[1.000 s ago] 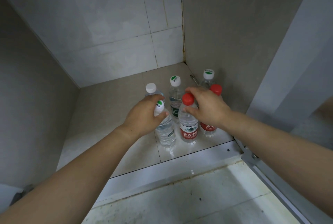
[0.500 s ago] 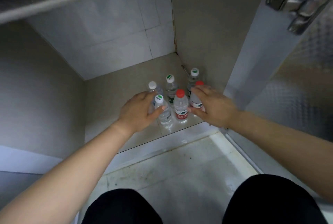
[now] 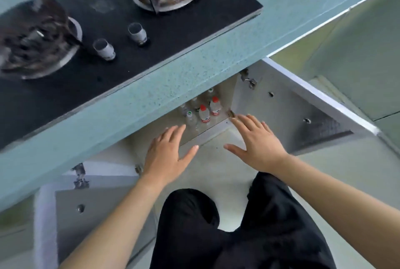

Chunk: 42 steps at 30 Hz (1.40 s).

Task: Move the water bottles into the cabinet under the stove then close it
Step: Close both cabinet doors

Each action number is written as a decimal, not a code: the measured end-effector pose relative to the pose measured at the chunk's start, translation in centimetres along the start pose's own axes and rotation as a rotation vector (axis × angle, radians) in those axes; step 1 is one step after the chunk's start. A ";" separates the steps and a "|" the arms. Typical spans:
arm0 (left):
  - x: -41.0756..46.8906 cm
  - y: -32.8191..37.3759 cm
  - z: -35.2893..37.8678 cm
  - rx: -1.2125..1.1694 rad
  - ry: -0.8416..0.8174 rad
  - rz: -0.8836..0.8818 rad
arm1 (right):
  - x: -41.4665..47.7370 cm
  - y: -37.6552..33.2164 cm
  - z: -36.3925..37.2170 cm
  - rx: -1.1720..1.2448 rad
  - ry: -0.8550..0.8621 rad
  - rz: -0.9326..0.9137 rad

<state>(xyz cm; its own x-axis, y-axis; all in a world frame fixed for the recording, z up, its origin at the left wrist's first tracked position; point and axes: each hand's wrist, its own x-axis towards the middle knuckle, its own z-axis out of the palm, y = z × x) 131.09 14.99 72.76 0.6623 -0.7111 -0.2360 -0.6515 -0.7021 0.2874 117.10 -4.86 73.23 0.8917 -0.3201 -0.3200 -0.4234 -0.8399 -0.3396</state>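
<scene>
Loading step judged complete: the water bottles (image 3: 202, 111) stand grouped at the right front corner of the cabinet floor (image 3: 166, 125), under the stove (image 3: 121, 30). Left hand (image 3: 167, 156) and right hand (image 3: 257, 145) hover before the opening, fingers spread, holding nothing. Closing remains. Right door (image 3: 292, 117) and left door (image 3: 97, 214) both stand wide; each hand must reach outward to one. The person's knees (image 3: 190, 210) sit near the doors' swing and may obstruct.

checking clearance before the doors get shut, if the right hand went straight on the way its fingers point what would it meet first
Probably the right door's lower hinge, just beyond the right hand; depth is unclear, so it may pass beside it.
</scene>
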 end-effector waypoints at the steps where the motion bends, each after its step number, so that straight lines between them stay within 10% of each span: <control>1: -1.4 0.7 -2.4 -0.001 0.001 0.023 | -2.0 -1.5 -2.0 0.004 0.006 0.007; 10: -12.8 2.8 -16.2 -0.072 0.172 0.151 | -16.1 -11.4 -12.5 0.031 0.236 -0.019; 20: -26.2 0.7 -15.1 -0.098 0.239 0.039 | -24.0 -17.9 -8.9 0.118 0.241 -0.101; 42: -23.3 -29.4 -17.1 0.135 -0.040 0.211 | -13.4 -44.3 9.4 0.126 0.021 0.144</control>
<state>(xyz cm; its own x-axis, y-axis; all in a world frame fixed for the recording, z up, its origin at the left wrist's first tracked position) 141.11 52.85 85.70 0.4932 -0.8414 -0.2210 -0.8190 -0.5347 0.2082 122.36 40.75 84.29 0.8229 -0.4433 -0.3555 -0.5626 -0.7238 -0.3996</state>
